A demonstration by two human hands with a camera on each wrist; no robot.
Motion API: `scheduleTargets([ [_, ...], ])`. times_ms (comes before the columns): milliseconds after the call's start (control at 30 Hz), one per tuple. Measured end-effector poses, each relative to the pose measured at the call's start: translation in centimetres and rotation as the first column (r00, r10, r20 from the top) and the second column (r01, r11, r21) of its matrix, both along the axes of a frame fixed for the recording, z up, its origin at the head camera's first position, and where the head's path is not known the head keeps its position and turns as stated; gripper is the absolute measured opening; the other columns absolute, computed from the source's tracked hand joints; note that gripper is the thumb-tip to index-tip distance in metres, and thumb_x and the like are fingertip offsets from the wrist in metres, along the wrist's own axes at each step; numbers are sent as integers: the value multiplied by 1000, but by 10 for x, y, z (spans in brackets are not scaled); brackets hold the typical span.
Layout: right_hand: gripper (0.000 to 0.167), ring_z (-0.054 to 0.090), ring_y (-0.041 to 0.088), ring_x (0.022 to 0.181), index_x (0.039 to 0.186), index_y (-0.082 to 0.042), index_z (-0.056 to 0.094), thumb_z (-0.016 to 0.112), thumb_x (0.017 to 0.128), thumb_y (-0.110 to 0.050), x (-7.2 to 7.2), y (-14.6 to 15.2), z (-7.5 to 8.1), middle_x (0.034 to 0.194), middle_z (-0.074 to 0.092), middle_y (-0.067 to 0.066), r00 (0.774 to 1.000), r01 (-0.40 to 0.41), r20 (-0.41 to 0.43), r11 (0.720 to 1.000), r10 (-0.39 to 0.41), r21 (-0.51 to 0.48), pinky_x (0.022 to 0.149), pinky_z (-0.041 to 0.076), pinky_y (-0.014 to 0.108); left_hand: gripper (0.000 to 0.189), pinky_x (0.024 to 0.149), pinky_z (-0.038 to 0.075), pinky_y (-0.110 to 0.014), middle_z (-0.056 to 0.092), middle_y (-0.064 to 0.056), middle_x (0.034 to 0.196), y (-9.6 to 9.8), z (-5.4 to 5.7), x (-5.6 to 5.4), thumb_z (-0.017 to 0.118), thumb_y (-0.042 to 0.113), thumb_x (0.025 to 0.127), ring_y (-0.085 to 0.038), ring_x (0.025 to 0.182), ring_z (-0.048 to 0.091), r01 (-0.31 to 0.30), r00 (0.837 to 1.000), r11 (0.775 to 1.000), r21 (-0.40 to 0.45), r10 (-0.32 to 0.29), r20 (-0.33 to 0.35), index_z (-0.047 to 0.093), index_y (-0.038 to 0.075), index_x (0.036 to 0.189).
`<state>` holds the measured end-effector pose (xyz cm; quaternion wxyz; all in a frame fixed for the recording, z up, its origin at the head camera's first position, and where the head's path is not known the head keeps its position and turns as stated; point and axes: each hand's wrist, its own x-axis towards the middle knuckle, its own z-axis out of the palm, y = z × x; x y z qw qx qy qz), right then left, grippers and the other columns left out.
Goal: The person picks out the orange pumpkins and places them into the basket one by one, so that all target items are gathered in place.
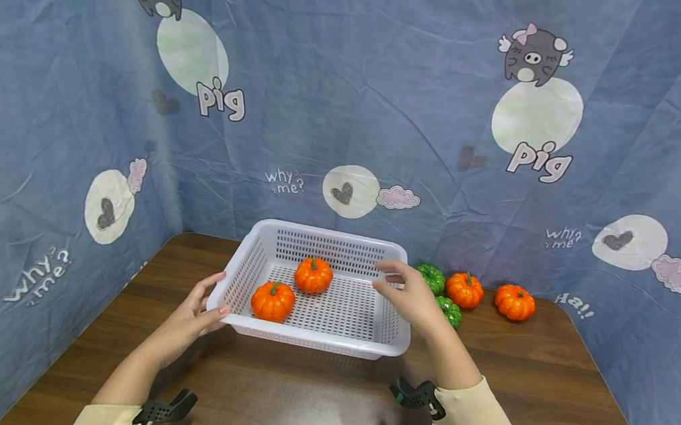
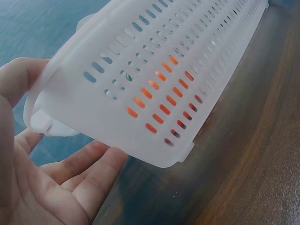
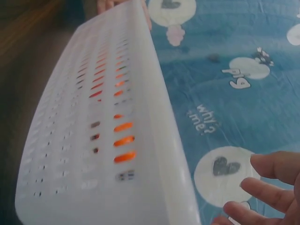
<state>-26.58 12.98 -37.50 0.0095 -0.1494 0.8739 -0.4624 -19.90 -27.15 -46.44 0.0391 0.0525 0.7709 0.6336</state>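
Observation:
A white slotted plastic basket [image 1: 311, 338] is in the middle of the head view. Inside it, toward the left, sit two small orange pumpkins, a nearer one [image 1: 272, 302] and a farther one [image 1: 313, 275]. My left hand [image 1: 195, 311] grips the basket's left end, thumb on the near side of the rim. In the left wrist view its fingers [image 2: 105, 168] reach under the edge near the corner. My right hand [image 1: 413, 300] hovers at the right end, its fingers loosely bent over the rim and nothing between them. The right wrist view has these fingers [image 3: 267, 194] beside the basket wall.
Right of the basket, two green pumpkins, one farther [image 1: 431, 277] and one nearer [image 1: 449, 312], stand close to an orange pumpkin [image 1: 464, 290]. Another orange pumpkin [image 1: 515, 303] sits farther right. A blue printed cloth [image 1: 350, 105] hangs behind the brown wooden table [image 1: 300, 398].

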Motion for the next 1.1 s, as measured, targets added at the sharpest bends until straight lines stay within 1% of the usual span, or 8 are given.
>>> scheduleTargets([
  [133,41,54,37,125,133,-6,61,68,95,-19,3,8,-1,137,59,14,1000,7,-22,1000,-7,0,99,49,54,75,96,53,-31,36,-30,145,0,0,0,59,16,101,-32,119,54,2,1000,1000,4,-2,-4,12,21,158],
  [300,39,55,36,124,132,-8,62,68,95,-20,6,20,-3,137,59,15,999,35,-25,999,-35,-3,97,50,55,74,96,52,-30,35,-32,146,0,1,0,58,15,101,-27,117,55,13,1000,1000,15,-13,-12,11,20,159],
  [467,41,55,35,125,132,-8,62,69,95,-22,8,31,-6,135,60,14,997,56,-46,998,-56,-1,100,49,54,74,94,53,-28,35,-31,146,-1,0,0,58,15,101,-29,118,54,13,1000,1000,13,-13,-13,11,19,158],
  [600,40,55,37,123,132,-6,62,69,95,-21,10,40,-9,134,59,17,996,66,-59,998,-66,-12,101,48,54,74,94,53,-27,34,-32,146,-1,0,0,58,16,101,-29,117,55,15,1000,1000,8,-14,-12,11,19,158],
  [833,38,55,39,121,131,-4,61,68,96,-18,10,55,-14,134,59,18,992,86,-94,996,-85,12,100,47,56,74,93,52,-25,35,-32,146,-1,0,0,58,15,101,-25,116,56,12,1000,1000,9,-12,-8,11,19,158],
  [933,38,54,40,122,131,-3,61,67,97,-18,10,63,-15,134,58,20,991,92,-99,996,-91,6,101,46,56,74,93,52,-26,35,-32,146,-1,1,0,58,15,101,-24,115,56,12,1000,1000,12,-12,-8,10,19,158],
  [1100,39,54,40,123,130,-3,61,67,97,-21,9,75,-20,133,59,21,989,108,-101,994,-108,-7,102,45,56,75,95,53,-29,35,-32,146,0,3,1,58,15,101,-26,117,55,14,1000,1000,20,-14,-8,10,20,159],
])
